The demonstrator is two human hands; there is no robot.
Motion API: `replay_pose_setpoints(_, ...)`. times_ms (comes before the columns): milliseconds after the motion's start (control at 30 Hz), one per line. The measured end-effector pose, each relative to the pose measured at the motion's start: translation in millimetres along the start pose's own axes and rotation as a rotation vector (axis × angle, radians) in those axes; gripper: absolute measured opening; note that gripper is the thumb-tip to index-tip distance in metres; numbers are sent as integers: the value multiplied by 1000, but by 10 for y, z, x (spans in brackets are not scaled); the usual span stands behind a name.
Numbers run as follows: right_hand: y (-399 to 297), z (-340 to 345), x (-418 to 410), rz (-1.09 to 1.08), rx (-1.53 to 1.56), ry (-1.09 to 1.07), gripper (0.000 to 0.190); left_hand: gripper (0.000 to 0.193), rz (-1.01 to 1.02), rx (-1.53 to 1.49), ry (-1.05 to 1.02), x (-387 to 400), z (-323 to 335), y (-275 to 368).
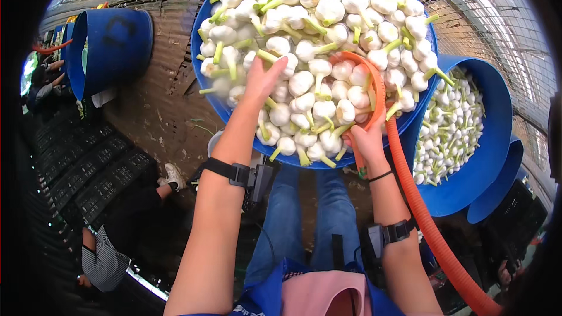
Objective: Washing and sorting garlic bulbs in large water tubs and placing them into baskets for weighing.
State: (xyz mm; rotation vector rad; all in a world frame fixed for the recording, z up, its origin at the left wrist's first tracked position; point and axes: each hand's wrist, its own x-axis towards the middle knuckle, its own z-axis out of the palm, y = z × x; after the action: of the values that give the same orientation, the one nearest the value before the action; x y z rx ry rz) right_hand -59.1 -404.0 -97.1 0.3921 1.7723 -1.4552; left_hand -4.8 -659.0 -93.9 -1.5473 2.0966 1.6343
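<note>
A large blue plastic tub (208, 104) before me is heaped with white garlic bulbs (330, 10) on short green stems. My left hand (263, 77) reaches into the heap at the left, thumb and fingers apart around a bulb's stem. Its fingertips are partly hidden among the bulbs, so a firm hold is not visible. My right hand (368, 139) grips the rim of an orange plastic basket (378, 92) near the tub's front right edge. Garlic lies inside that rim; the basket's lower part is hidden.
An orange corrugated hose (421, 206) runs past my right forearm. At the right a blue tub (478, 175) holds smaller-looking garlic. Another blue tub (116, 48) stands left, near black crates (92, 171). A person (105, 259) is at lower left; wire mesh (465, 22) lies beyond.
</note>
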Motion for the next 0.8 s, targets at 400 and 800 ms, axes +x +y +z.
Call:
replay_pose_setpoints(400,-143,87,-29,79,42,-69,93,72,182,88,35,112,353,-187)
replay_pose_setpoints(800,-448,79,-528,-107,194,-110,80,66,549,228,320,-460,624,163)
